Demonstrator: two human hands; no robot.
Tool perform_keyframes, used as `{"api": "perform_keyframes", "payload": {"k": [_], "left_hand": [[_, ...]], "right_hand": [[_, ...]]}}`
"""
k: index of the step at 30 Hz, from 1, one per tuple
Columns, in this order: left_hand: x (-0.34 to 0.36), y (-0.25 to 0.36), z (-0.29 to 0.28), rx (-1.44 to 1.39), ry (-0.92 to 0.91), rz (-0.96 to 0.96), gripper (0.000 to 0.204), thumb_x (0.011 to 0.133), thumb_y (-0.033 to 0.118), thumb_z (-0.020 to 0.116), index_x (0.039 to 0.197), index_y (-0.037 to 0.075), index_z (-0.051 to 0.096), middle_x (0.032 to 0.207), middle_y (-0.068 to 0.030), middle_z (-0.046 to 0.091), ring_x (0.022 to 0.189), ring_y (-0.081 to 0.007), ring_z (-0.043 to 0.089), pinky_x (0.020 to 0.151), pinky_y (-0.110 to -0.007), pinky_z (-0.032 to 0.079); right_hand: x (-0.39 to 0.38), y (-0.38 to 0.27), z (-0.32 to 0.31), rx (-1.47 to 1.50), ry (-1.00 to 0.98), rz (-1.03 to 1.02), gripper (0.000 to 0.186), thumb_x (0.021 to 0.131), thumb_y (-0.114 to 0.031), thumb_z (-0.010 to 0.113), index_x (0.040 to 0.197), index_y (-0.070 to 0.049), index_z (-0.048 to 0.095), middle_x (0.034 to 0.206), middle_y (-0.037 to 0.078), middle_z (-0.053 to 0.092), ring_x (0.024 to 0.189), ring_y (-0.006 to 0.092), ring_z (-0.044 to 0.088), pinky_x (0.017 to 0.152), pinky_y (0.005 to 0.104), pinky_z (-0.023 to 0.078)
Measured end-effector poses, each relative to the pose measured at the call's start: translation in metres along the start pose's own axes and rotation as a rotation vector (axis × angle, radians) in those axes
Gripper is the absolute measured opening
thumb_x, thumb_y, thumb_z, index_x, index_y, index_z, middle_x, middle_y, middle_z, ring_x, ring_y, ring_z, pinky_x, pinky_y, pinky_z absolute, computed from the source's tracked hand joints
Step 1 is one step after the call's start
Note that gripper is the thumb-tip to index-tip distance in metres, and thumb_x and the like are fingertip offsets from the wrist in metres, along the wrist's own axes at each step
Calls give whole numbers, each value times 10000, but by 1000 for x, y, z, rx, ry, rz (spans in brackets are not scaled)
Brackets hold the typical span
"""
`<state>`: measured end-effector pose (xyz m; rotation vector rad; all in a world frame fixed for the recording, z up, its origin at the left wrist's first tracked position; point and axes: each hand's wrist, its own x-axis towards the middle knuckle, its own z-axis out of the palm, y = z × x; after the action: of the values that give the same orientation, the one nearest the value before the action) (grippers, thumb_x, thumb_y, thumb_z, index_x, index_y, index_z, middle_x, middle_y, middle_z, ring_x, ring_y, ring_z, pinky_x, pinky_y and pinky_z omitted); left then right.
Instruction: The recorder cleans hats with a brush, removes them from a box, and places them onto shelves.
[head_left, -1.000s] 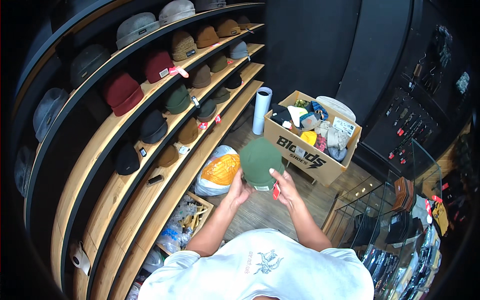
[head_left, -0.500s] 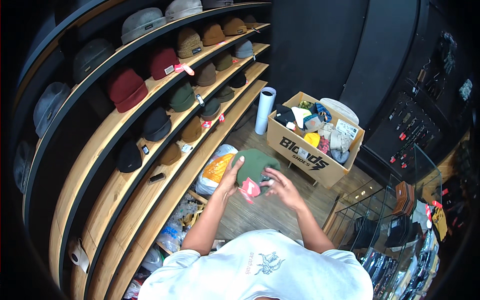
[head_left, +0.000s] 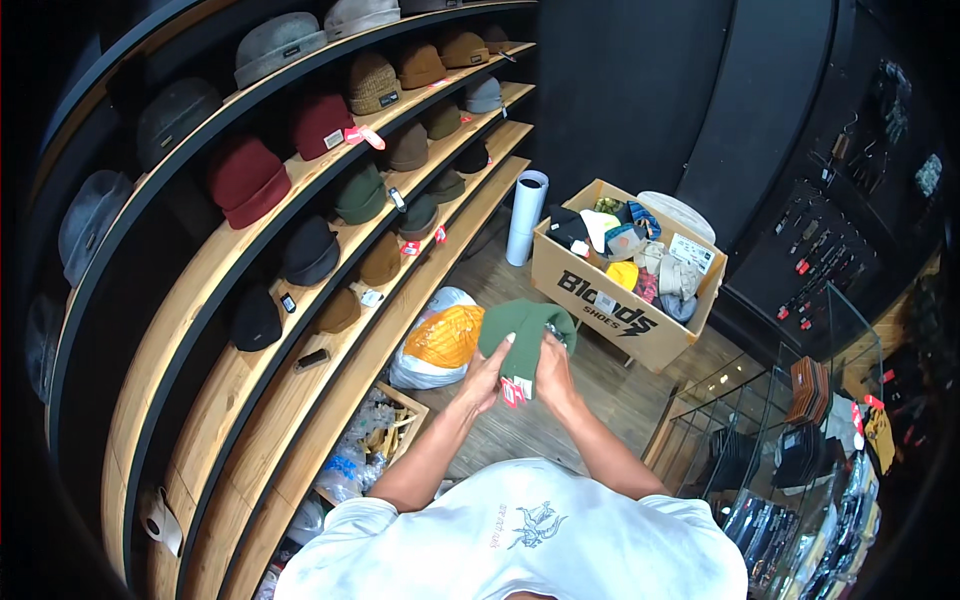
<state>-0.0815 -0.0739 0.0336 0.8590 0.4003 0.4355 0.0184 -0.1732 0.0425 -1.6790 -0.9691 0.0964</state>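
A green beanie (head_left: pixel 512 335) is held up in front of me, between both hands. My left hand (head_left: pixel 486 374) grips its lower left edge, thumb lying on the front. On the other side, my right hand (head_left: pixel 553 368) is closed on the beanie's right edge. A red and white tag (head_left: pixel 514 390) hangs from the beanie between the two hands. Behind and left of it, a plastic bag with orange contents (head_left: pixel 446 338) rests at the foot of the shelves.
Curved wooden shelves (head_left: pixel 225 430) with rows of beanies fill the left. A cardboard box (head_left: pixel 600 310) full of caps stands ahead, beside a white roll (head_left: pixel 526 220). Glass display shelving (head_left: pixel 740 400) is at right. An open crate (head_left: pixel 410 415) sits below the shelves.
My right hand has moved from loose, spread fingers near the tag to a grip on the beanie's right edge. The beanie has shifted slightly right and turned, with its tag hanging lower.
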Motion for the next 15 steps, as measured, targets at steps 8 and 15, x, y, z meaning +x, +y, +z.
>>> {"api": "perform_keyframes", "payload": {"k": [8, 15], "left_hand": [[12, 26, -12, 24, 73, 23, 629, 957, 501, 539, 1385, 58, 418, 1276, -98, 563, 1125, -182, 585, 914, -334, 522], [3, 1, 9, 110, 116, 191, 524, 948, 320, 635, 1336, 14, 458, 1239, -116, 565, 1156, -177, 539, 960, -323, 459]], "right_hand": [[2, -16, -16, 361, -240, 177, 524, 774, -19, 634, 1277, -16, 486, 1154, 216, 611, 948, 268, 669, 752, 366, 556], [3, 13, 15, -48, 8, -43, 504, 843, -154, 654, 1294, -16, 477, 1238, 239, 570, 1128, 413, 573, 947, 449, 471]]}}
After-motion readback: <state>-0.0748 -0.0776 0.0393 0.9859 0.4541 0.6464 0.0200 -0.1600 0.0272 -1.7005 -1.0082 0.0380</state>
